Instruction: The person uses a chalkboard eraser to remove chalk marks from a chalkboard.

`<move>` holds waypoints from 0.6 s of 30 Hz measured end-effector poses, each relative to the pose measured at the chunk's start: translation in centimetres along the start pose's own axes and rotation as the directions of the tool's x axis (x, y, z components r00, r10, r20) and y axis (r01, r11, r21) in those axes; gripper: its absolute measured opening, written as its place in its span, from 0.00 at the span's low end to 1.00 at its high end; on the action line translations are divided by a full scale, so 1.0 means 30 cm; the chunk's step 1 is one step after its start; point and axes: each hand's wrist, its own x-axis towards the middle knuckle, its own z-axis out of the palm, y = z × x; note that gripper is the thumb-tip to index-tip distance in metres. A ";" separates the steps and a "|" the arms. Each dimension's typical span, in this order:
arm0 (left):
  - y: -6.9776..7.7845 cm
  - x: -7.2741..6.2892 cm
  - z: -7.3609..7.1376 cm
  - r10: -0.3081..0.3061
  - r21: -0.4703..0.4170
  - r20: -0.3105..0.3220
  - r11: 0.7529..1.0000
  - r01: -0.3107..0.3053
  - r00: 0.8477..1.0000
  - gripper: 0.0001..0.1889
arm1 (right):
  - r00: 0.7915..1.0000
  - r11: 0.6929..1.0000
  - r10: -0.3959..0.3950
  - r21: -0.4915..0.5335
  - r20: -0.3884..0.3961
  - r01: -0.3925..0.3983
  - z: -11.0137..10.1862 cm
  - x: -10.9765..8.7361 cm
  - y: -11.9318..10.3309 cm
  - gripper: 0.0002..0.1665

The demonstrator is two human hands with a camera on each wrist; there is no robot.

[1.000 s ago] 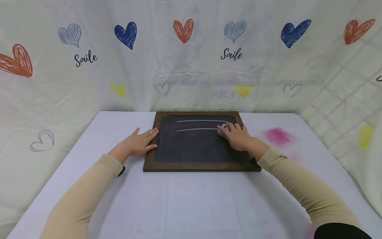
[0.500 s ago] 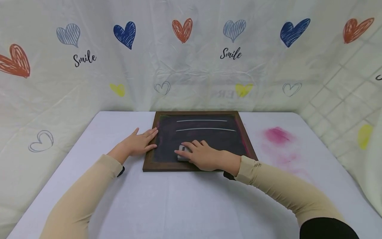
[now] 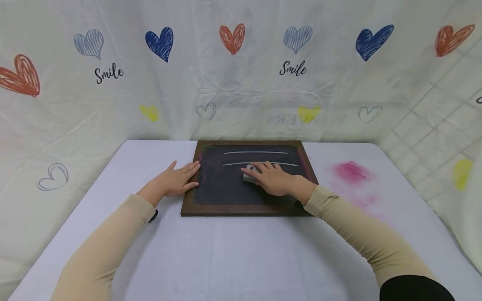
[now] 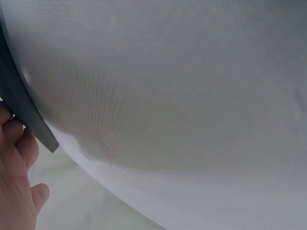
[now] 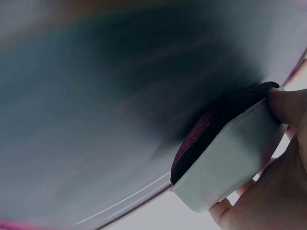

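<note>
Gripping an eraser (image 5: 235, 151) on a blackboard (image 3: 222, 188) with right hand (image 3: 275, 179). Resting left hand (image 3: 174, 180), fingers spread, on its frame (image 3: 241, 210).

A dark, brown-framed chalkboard (image 3: 222, 188) lies flat on the tabletop (image 3: 241, 259), marked with two pale lines (image 3: 256, 152); a pale eraser (image 5: 232, 155) rests dark-pad-down near the lower one.
</note>
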 end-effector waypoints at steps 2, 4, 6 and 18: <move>0.001 0.000 -0.002 0.001 0.001 -0.004 1.000 -0.001 1.000 0.39 | 0.999 0.999 0.051 -0.001 -0.013 -0.051 0.000 -0.007 0.048 0.35; 0.001 0.001 -0.002 0.000 0.000 -0.006 1.000 0.000 1.000 0.39 | 0.995 0.996 0.093 -0.009 -0.024 -0.093 0.000 -0.014 0.089 0.35; 0.001 0.003 0.000 0.001 0.002 -0.006 1.000 -0.001 1.000 0.39 | 0.992 0.992 0.122 -0.015 -0.027 -0.123 -0.003 -0.019 0.114 0.34; 0.001 0.002 -0.005 0.001 -0.003 0.005 1.000 -0.001 1.000 0.40 | 0.994 0.992 0.097 -0.086 0.047 -0.093 -0.024 0.117 -0.057 0.34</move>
